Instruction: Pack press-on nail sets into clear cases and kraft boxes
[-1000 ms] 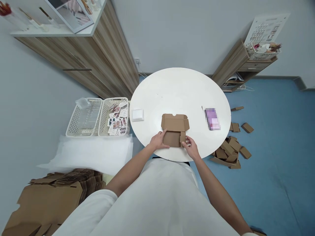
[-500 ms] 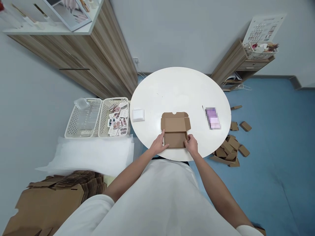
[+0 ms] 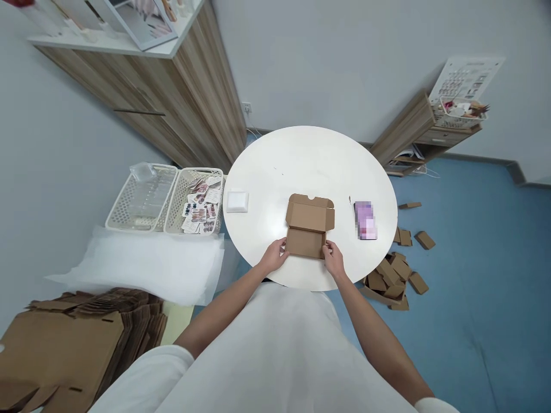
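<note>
A small brown cardboard box (image 3: 306, 242) rests near the front edge of the round white table (image 3: 314, 158). Its tray part is formed with raised walls, and its lid with side flaps stands open toward the far side. My left hand (image 3: 274, 256) grips the box's left wall, thumb near the front corner. On the opposite side, my right hand (image 3: 333, 258) pinches the right wall. Left of the box lies a white padded packet (image 3: 237, 201). A purple item (image 3: 365, 221), blurred by pixels, is on the table's right.
Two white baskets stand left of the table: one with clear plastic cases (image 3: 146, 192), one with nail-design cards (image 3: 200, 206). White sheets (image 3: 150, 264) and stacked flat cardboard (image 3: 64, 344) lie nearer. Folded boxes (image 3: 390, 275) are piled on the floor at right.
My left fingers have shifted down along the box's left wall, and the lid leans a little differently. The camera view has tilted slightly. Both hands stay on the box.
</note>
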Tool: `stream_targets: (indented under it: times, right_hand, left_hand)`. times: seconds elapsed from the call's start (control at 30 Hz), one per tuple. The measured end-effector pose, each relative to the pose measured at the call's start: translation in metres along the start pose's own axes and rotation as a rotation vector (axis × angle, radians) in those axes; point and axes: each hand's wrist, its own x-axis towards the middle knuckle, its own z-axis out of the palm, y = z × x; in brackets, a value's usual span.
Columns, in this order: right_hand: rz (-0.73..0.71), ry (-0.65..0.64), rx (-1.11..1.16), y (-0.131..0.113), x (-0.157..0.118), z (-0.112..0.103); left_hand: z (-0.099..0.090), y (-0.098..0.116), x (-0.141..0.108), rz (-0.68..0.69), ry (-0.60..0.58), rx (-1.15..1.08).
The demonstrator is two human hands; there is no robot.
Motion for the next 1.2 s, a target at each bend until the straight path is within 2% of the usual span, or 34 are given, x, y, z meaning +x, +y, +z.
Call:
stream_targets:
  times: [0.23, 0.6, 0.73, 0.83, 0.93, 1.03, 1.1, 1.2]
  right_hand:
    - [-0.101, -0.077, 0.076, 0.019, 0.030, -0.012]
    - [-0.080, -0.196, 0.162, 0.025, 0.051, -0.017]
    - [-0.102, -0.140, 0.114, 0.021, 0.046, -0.022]
    - [-0.155, 0.007, 0.001, 0.012, 0.037, -0.025]
    - [-0.292, 0.153, -0.109, -0.006, 0.027, -0.021]
    - [-0.449, 0.174, -0.162, -0.032, 0.020, -0.005]
    - [-0.537, 0.107, -0.198, -0.053, 0.017, 0.012]
    - [-0.613, -0.104, -0.266, -0.084, 0.018, 0.043]
  left_hand:
    - [0.018, 0.022, 0.017, -0.111, 0.057, -0.062]
    - [0.030, 0.025, 0.028, -0.186, 0.147, -0.107]
    - [0.034, 0.026, 0.028, -0.204, 0.165, -0.094]
    - [0.034, 0.023, 0.024, -0.196, 0.153, -0.093]
    - [0.024, 0.015, 0.019, -0.170, 0.165, -0.069]
    - [0.004, 0.002, 0.014, -0.121, 0.241, -0.009]
    - [-0.014, -0.008, 0.012, -0.098, 0.316, 0.044]
    - [-0.048, -0.026, 0.008, -0.143, 0.425, 0.102]
